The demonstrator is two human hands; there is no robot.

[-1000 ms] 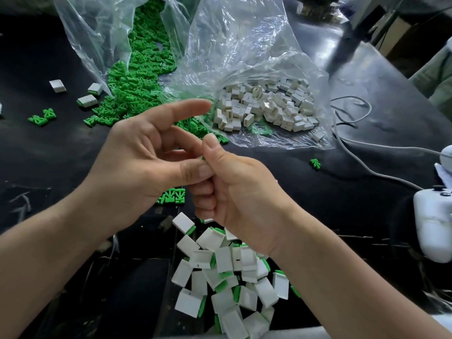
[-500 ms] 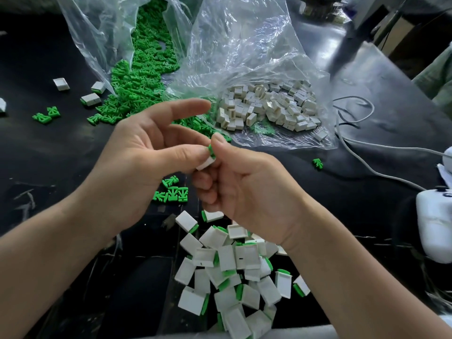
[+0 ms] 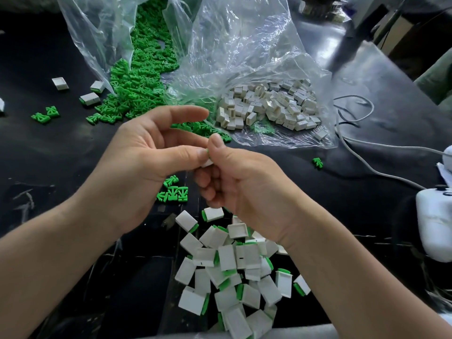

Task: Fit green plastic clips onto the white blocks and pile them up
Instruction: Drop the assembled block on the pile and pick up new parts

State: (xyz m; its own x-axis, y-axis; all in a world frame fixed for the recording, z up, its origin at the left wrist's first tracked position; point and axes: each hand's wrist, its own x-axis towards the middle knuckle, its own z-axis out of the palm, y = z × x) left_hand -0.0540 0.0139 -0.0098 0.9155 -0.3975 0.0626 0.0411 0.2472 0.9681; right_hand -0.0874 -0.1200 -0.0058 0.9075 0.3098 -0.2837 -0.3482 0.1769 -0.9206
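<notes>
My left hand [image 3: 144, 162] and my right hand [image 3: 239, 182] meet above the black table and together pinch one small white block [image 3: 207, 163] with a green clip [image 3: 208, 152] at its top; most of it is hidden by my fingertips. My left index finger sticks out straight above. Below my hands lies a pile of white blocks with clips fitted [image 3: 234, 272]. Loose green clips [image 3: 141, 79] spill from a clear bag at the back. Bare white blocks [image 3: 269, 104] lie in a second clear bag.
A few green clips [image 3: 175, 192] lie under my left hand, more [image 3: 45, 115] at the far left, one [image 3: 317, 163] at the right. Stray blocks [image 3: 60, 83] sit at the back left. Grey cables [image 3: 362, 152] and a white device [image 3: 434, 223] are at the right.
The block with its clip has come into sight between my fingertips. My hands have stayed together and shifted only slightly; the view has tilted so the pile sits lower.
</notes>
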